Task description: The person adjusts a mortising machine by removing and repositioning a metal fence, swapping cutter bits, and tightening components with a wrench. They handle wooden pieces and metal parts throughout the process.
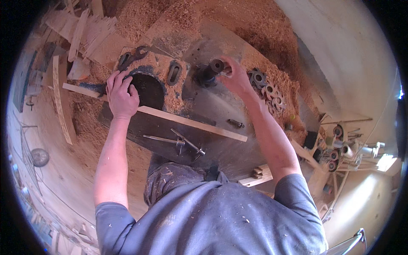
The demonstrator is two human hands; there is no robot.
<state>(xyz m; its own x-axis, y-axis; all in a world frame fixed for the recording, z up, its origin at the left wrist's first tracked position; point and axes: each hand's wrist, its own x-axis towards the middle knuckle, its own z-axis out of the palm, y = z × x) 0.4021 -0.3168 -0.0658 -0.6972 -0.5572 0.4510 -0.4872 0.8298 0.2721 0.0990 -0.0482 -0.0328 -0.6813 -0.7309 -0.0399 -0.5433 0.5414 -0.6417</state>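
My left hand (122, 95) rests with spread fingers on the edge of a chip-covered metal plate (175, 95), beside its large round opening (148, 91) and above a long wooden strip (191, 122). My right hand (234, 75) has its fingers curled at the side of an upright metal spindle (217, 65); a ring-like piece seems to sit in the fingers, though its kind is unclear. Right of that hand, several toothed cutter heads (270, 91) lie in wood shavings. An open-ended wrench (135, 57) lies on the plate's far left corner.
On the metal machine table (223, 146) nearer me lie two metal rods with cross handles (188, 143) and a small threaded part (236, 123). Wood pieces (258, 177) sit at the near right edge. Shavings (178, 16) heap behind; boards (63, 98) stand at the left.
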